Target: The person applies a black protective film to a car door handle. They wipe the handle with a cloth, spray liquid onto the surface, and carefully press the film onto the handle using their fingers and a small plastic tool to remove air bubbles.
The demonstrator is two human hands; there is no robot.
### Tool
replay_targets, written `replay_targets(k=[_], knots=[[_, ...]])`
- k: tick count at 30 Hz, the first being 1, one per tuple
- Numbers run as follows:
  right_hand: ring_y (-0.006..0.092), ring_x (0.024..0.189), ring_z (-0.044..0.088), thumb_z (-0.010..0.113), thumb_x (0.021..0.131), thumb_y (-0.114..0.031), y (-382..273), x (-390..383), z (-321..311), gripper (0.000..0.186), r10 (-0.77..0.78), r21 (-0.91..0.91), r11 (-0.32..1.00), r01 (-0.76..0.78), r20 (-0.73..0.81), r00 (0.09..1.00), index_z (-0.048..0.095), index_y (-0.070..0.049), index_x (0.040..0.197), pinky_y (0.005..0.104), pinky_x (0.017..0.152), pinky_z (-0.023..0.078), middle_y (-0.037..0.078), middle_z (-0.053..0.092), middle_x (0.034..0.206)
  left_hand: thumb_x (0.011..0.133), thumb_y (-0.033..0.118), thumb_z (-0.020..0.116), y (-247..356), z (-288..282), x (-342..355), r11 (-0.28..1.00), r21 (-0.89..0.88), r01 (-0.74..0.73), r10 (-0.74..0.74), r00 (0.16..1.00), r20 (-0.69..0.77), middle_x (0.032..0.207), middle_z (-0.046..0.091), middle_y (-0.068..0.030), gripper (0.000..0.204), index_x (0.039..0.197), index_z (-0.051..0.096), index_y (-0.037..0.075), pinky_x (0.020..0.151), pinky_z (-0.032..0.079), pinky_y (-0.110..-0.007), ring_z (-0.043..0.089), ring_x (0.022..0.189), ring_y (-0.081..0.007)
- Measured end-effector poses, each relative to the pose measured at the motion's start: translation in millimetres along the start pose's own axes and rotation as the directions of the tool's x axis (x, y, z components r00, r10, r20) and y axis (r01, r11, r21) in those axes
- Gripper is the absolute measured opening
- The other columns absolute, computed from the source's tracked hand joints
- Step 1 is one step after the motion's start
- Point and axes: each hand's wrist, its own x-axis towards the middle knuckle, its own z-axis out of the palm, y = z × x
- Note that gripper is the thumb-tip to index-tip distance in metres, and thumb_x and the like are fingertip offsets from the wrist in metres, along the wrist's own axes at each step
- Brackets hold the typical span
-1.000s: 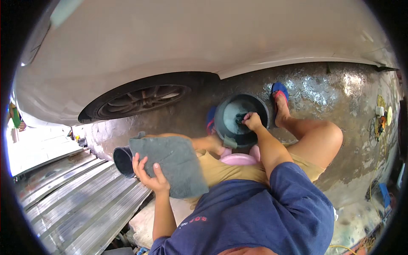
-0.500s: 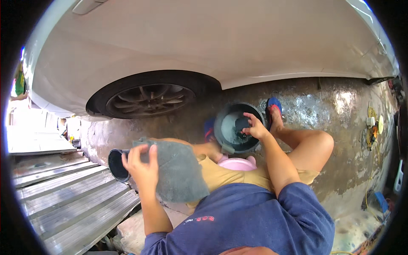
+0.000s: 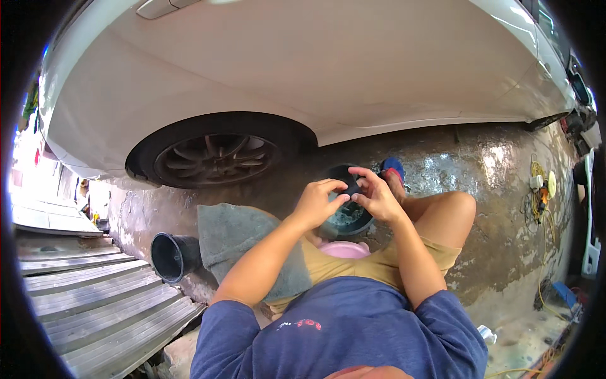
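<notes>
My left hand (image 3: 333, 197) and my right hand (image 3: 363, 188) meet above the grey bucket (image 3: 344, 220) of cloudy water, their fingers bent around a small dark pad (image 3: 350, 186), too small to make out clearly. A grey cloth (image 3: 230, 240) is draped over my left thigh, under my left forearm. A pink plastic stool or basin (image 3: 346, 249) sits between my legs.
A white car body (image 3: 322, 69) with a dark spoked wheel (image 3: 214, 158) fills the top. A dark bucket (image 3: 170, 259) lies at left beside corrugated metal sheets (image 3: 95, 303). A coiled yellow cord (image 3: 538, 180) and tools are on the right. A sandaled foot (image 3: 391, 170) is beside the bucket.
My left hand has let go of the grey cloth, now lying on my thigh, and moved right to join my right hand at the dark pad, which has been lifted from inside the bucket.
</notes>
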Motion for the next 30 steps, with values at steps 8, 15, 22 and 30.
replay_targets(k=[8, 15, 22, 30], knots=[[0.0135, 0.097, 0.062, 0.078, 0.089, -0.006, 18.5, 21.8, 9.8, 0.027, -0.416, -0.458, 0.832, 0.312, -0.143, 0.898, 0.073, -0.005, 0.115, 0.0265, 0.083, 0.054, 0.006, 0.064, 0.108, 0.088, 0.018, 0.078, -12.4, 4.5, 9.0, 0.993, 0.089, -0.079, 0.097, 0.971, -0.218, 0.105, 0.077, -0.0160, 0.024, 0.108, 0.077, 0.003, 0.082, 0.059, -0.038, 0.075, 0.093, -0.0306], [0.0120, 0.093, 0.064, 0.076, 0.094, -0.010, 17.5, 41.0, 13.1, 0.020, -0.363, -0.299, 0.912, 0.281, -0.268, 0.892, 0.071, 0.000, 0.111, 0.0278, 0.083, 0.054, 0.004, 0.068, 0.104, 0.087, 0.014, 0.082, -2.2, -5.7, 16.9, 0.961, -0.258, 0.102, -0.177, 0.942, -0.286, 0.105, 0.078, -0.0110, 0.028, 0.111, 0.075, 0.002, 0.088, 0.059, -0.035, 0.074, 0.097, -0.0202], [0.0070, 0.088, 0.063, 0.074, 0.096, -0.007, 4.1, 38.7, 20.8, 0.019, -0.184, 0.147, 0.961, 0.236, -0.301, 0.936, 0.070, 0.000, 0.114, 0.0236, 0.080, 0.051, 0.001, 0.072, 0.100, 0.089, -0.001, 0.080, 13.6, -14.4, 13.3, 0.779, -0.622, 0.074, -0.295, 0.920, -0.260, 0.103, 0.075, -0.0089, 0.030, 0.118, 0.070, -0.003, 0.086, 0.059, -0.027, 0.071, 0.095, -0.0117], [0.0060, 0.089, 0.062, 0.073, 0.098, -0.008, -10.8, 31.1, 21.3, 0.021, -0.233, 0.142, 0.950, 0.279, -0.275, 0.933, 0.071, 0.001, 0.117, 0.0220, 0.080, 0.050, 0.000, 0.071, 0.099, 0.092, 0.002, 0.078, 10.1, -11.0, 16.8, 0.772, -0.629, 0.091, -0.289, 0.932, -0.219, 0.103, 0.076, -0.0101, 0.032, 0.122, 0.068, -0.005, 0.084, 0.057, -0.027, 0.072, 0.094, -0.0130]])
